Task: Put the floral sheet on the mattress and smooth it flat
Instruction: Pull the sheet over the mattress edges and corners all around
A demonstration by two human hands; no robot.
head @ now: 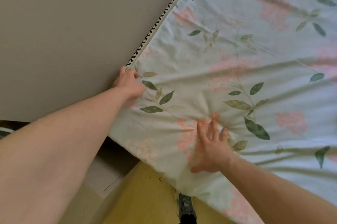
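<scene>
Mattress (145, 40) (zigzag-trimmed edge), floral sheet (237, 77) spread, wrinkled

- Left hand (128, 85): arm stretched far forward, bare to the elbow, fingers (134, 75) curled tight in a pinching grip.
- Right hand (211, 148): palm down, fingers (214, 127) straight and spread, thumb out to the side, forearm bare and angled in from the lower right.

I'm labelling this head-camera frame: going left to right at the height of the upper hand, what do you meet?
Grey wall → left hand gripping the sheet's edge → floral sheet with long creases running to the right edge.
</scene>
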